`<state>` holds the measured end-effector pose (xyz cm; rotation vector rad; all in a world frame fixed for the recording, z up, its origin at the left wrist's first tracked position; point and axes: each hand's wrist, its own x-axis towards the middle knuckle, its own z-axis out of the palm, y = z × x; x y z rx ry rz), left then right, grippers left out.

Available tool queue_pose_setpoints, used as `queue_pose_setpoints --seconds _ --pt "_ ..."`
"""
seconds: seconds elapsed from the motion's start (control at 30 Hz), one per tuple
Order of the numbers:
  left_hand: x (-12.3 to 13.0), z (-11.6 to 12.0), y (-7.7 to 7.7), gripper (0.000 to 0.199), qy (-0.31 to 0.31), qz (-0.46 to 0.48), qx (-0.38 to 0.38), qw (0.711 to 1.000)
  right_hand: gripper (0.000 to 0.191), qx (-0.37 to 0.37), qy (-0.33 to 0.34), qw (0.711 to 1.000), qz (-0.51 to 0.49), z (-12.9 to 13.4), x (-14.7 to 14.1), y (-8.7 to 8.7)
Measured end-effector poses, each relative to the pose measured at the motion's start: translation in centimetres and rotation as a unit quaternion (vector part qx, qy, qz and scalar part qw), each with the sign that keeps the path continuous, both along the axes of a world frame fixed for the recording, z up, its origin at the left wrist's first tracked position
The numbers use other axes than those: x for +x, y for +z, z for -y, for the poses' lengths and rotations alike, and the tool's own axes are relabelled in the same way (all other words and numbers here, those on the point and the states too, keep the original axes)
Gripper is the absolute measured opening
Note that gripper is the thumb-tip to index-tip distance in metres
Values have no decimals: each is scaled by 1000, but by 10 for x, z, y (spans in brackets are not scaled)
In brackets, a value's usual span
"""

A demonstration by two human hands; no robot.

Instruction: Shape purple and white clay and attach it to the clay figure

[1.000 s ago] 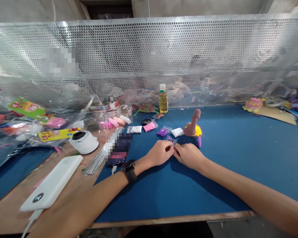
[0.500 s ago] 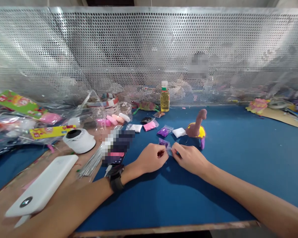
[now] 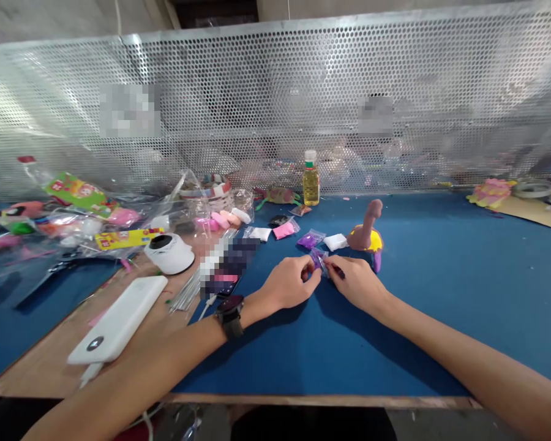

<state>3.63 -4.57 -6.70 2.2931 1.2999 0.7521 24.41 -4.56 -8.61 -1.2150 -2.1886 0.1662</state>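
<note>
Surface [image 3: 395, 361]: blue top with a wooden near edge; a brown strip runs along its left part.
Power bank [image 3: 122, 318]: white, flat on the brown strip, a white cable at its near end.
Watch [image 3: 231, 315]: dark, strapped on the left wrist.
Left hand [image 3: 290, 283]: fingers curled, grasping one side of the small purple bag [image 3: 318, 260] between thumb and fingertips.
Right hand [image 3: 360, 285]: thumb and fingertips pinching the other side of the same bag.
Bag position: between the hands, over the blue top; clear plastic with purple stuff inside.
Phone [image 3: 224, 283]: left of the left hand, partly covered by a pixelated patch.
Sticks [image 3: 188, 294]: thin, silvery, bundled beside the phone.
White device [image 3: 172, 257]: rounded, with a dark opening on top, beyond the power bank.
Figure [image 3: 371, 229]: brown upright neck, yellow and purple body, standing beyond the right hand.
Packets: purple packet [image 3: 310, 239] and right-hand white packet [image 3: 335, 242] beyond the hands, the white one just beside the figure; pink packet [image 3: 283, 230] and left-hand white packet [image 3: 260, 234] farther left.
Bottle [image 3: 311, 184]: upright, yellow liquid, white cap, behind the packets.
Ruffled piece [image 3: 492, 193]: pink and yellow, at far right.
Mesh panel [image 3: 275, 92]: perforated metal, across the back.
</note>
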Motion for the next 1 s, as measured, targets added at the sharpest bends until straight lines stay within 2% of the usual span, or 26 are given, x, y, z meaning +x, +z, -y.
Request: queue_pose_setpoints --seconds 0.07,0.13,0.23,0.3,0.4,0.5,0.67,0.77,1.0 --pt "4 -4 -4 21 26 56 13 998 24 3 -6 999 -43 -2 3 1" --pt "4 -11 -8 20 77 130 -1 989 24 10 -13 996 -90 -2 5 3" --pt "-1 -23 -14 33 120 220 -133 959 27 -16 -4 989 -150 -2 6 7" --pt "-6 -28 -16 42 110 265 -208 935 31 -71 16 979 -191 -1 4 9" --pt "-11 -28 -15 48 47 311 -225 922 33 -159 59 951 -259 -1 1 7" --pt "-10 -21 -12 52 -15 318 -219 922 31 -210 91 924 -308 0 -3 6" --pt "-6 -12 -10 50 -17 315 -198 928 34 -261 100 912 -300 2 -3 9" --pt "-6 -9 -9 51 -29 282 -171 944 41 -296 83 906 -292 2 0 10" --pt "-6 0 -1 41 -59 185 -132 972 46 -316 27 907 -277 0 3 13"
